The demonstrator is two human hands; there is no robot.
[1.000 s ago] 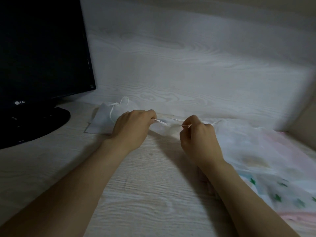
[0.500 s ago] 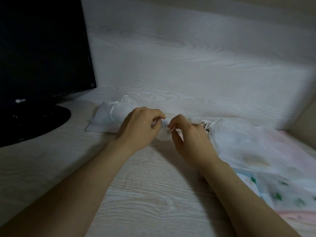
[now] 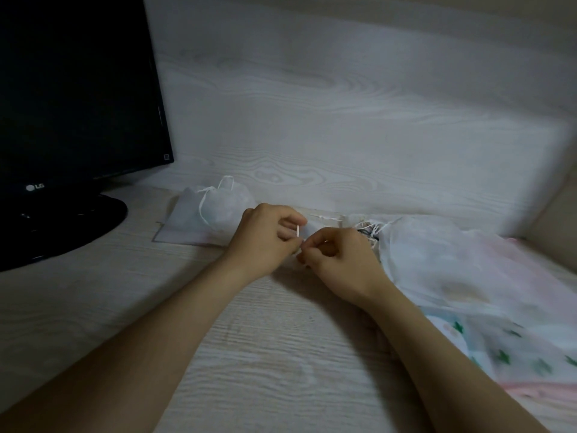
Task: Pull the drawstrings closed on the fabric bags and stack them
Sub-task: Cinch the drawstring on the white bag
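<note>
A large sheer white fabric bag (image 3: 452, 260) lies on the desk at the right, its gathered mouth (image 3: 371, 229) pointing left. Its thin white drawstring (image 3: 298, 231) runs between my two hands. My left hand (image 3: 268, 242) and my right hand (image 3: 337, 260) meet just left of that mouth, fingertips almost touching, each pinching the string. A smaller white bag (image 3: 218, 210) with its cord drawn lies behind my left hand. What the big bag holds is blurred.
A black monitor (image 3: 71, 98) on a round stand (image 3: 62, 226) fills the left. The pale wood-grain desk (image 3: 265, 354) meets a wall panel (image 3: 343, 120) behind. A patterned cloth with green shapes (image 3: 515, 360) lies at the right under the big bag.
My hands, spread apart with the string taut a second ago, have come together at the middle. The big bag's mouth is drawn tighter than before.
</note>
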